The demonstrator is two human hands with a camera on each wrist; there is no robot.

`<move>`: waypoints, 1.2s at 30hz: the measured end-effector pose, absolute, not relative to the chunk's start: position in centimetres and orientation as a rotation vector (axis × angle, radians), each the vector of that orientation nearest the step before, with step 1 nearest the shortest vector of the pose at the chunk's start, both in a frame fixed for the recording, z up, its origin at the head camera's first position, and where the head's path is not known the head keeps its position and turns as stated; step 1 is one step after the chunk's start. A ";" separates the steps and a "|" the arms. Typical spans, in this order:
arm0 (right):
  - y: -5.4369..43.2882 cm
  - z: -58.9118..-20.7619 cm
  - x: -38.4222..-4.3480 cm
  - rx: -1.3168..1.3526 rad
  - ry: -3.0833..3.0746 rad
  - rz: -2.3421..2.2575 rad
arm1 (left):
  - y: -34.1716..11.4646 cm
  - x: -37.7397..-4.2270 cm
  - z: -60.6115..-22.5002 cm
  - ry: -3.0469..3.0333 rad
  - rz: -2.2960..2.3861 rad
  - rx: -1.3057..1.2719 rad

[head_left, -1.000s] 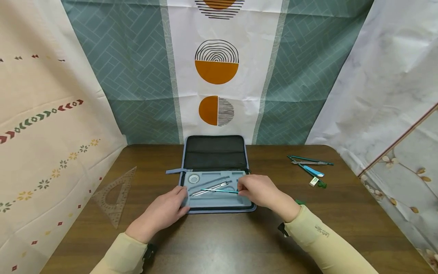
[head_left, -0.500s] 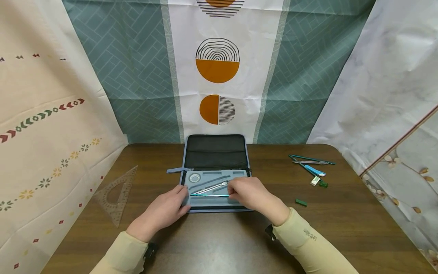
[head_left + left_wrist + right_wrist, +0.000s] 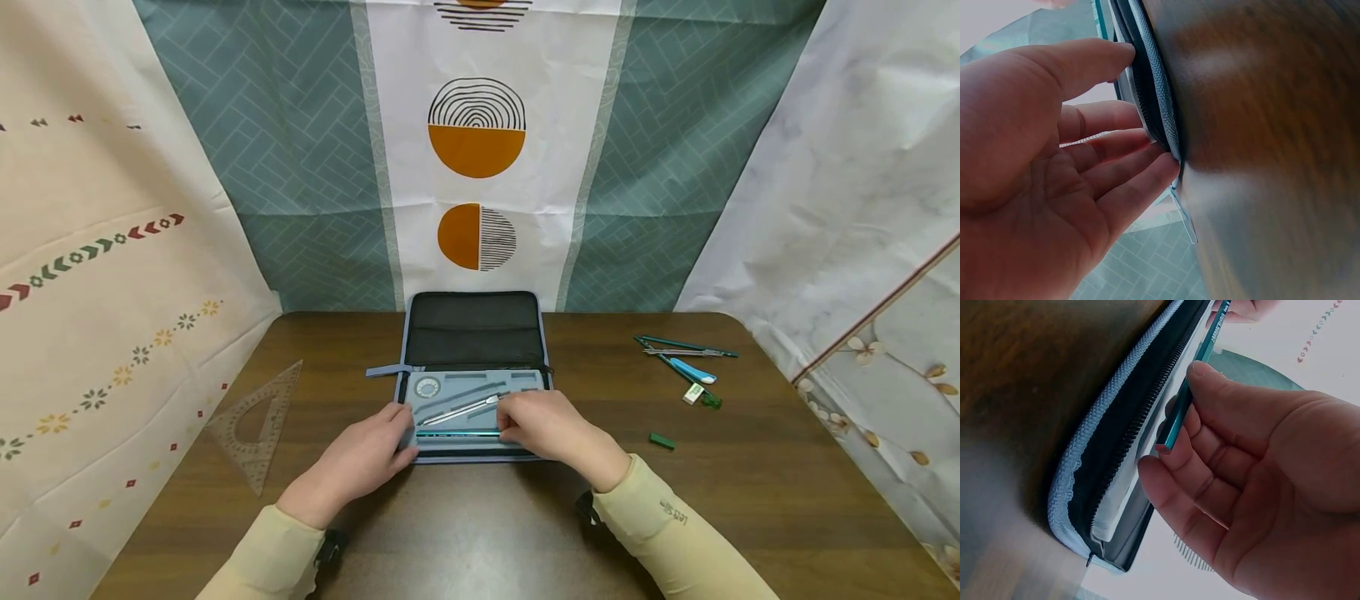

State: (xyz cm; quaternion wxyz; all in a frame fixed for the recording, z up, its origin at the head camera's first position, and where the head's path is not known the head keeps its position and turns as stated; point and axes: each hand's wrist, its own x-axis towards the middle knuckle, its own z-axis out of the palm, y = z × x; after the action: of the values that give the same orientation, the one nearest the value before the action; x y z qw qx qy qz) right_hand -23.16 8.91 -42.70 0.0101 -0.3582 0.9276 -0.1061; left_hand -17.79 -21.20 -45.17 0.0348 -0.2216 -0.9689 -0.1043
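An open zip case (image 3: pixel 474 313) with a grey-blue moulded tray (image 3: pixel 480 447) lies at the middle of the table in the head view. My right hand (image 3: pixel 546 427) pinches a teal pencil (image 3: pixel 1177 422) between thumb and fingers, near its flat end. The pencil lies lengthwise along the front of the tray, its far end near the left hand. Just behind it a silver compass (image 3: pixel 461 412) rests slantwise on the tray. My left hand (image 3: pixel 365 450) touches the case's front left corner, thumb at the front rim and fingertips along the zip edge in the left wrist view.
A clear triangular set square (image 3: pixel 258 427) lies on the left of the table. To the right are pencils (image 3: pixel 693 343), a blue cutter (image 3: pixel 693 370), a white eraser (image 3: pixel 693 392), a green sharpener (image 3: pixel 711 402) and a small green block (image 3: pixel 662 441).
My right hand has moved left and towards me, bringing the pencil from across the compass down along the tray's front. The left hand stays at the case's corner.
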 end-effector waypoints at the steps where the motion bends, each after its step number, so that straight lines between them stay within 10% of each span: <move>1: 8.9 -42.7 -23.2 -1.123 2.894 -0.331 | -21.2 -17.8 -45.1 -2.980 -0.320 -0.679; 36: 9.2 -42.9 -23.1 -1.156 2.859 -0.324 | -21.0 -17.5 -44.8 -2.961 -0.320 -0.691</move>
State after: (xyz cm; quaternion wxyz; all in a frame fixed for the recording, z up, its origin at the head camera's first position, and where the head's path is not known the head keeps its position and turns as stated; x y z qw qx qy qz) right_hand -23.13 9.17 -42.92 0.0205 -0.3729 0.9218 -0.1044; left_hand -17.54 -21.01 -44.82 0.0421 -0.2257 -0.9677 -0.1045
